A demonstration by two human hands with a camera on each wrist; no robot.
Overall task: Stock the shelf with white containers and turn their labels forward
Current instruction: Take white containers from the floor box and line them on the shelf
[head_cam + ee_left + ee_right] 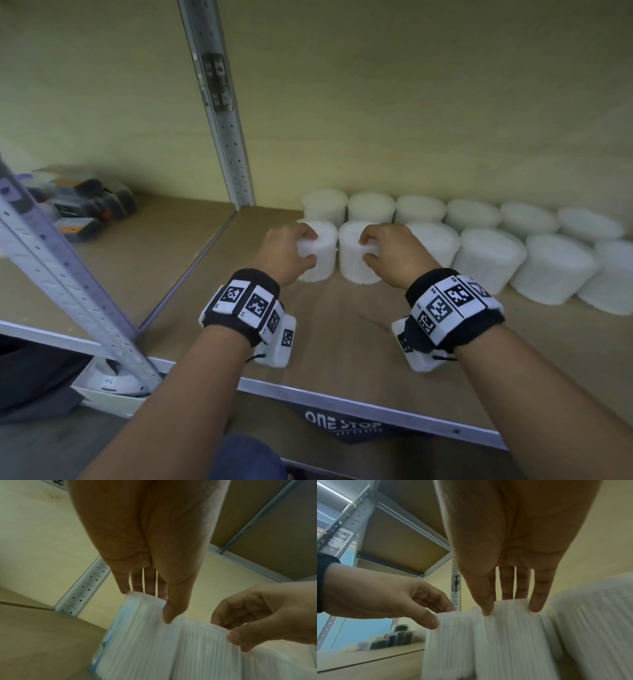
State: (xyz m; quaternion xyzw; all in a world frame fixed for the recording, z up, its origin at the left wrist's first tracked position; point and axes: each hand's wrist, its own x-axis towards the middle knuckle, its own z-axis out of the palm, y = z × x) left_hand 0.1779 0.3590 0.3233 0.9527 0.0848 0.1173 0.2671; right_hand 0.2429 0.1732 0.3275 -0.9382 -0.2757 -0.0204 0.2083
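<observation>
**Both hands on the front-row containers**

Left hand [286, 251] grips the rim of the leftmost front container [320, 255] from above, thumb on the near side and fingers curled over the far edge; in the left wrist view its fingertips [123, 588] sit on the top rim while a strip of blue shows down that container's left side, too blurred to read. Right hand [394, 251] holds the top of the second front container [356, 257] the same way, thumb and little finger pressed against its near wall in the right wrist view and the other fingers over the rim. The two tubs stand upright, just beside each other, a little right of the frame's centre in the head view.

They open a front row that runs toward the right edge of the frame, with a back row of white containers [421, 209] lined up against the pale rear wall. All are ribbed and white; their contents cannot be seen, and no label shows on the sides facing us. They stand on the brown shelf board [342, 335], whose metal front rail crosses the lower part of the frame.

At the left of the frame, beyond the perforated grey upright [222, 113], a neighbouring shelf bay holds clear boxes with dark contents [85, 205]. Both wrists wear black bands with square black-and-white markers.
</observation>
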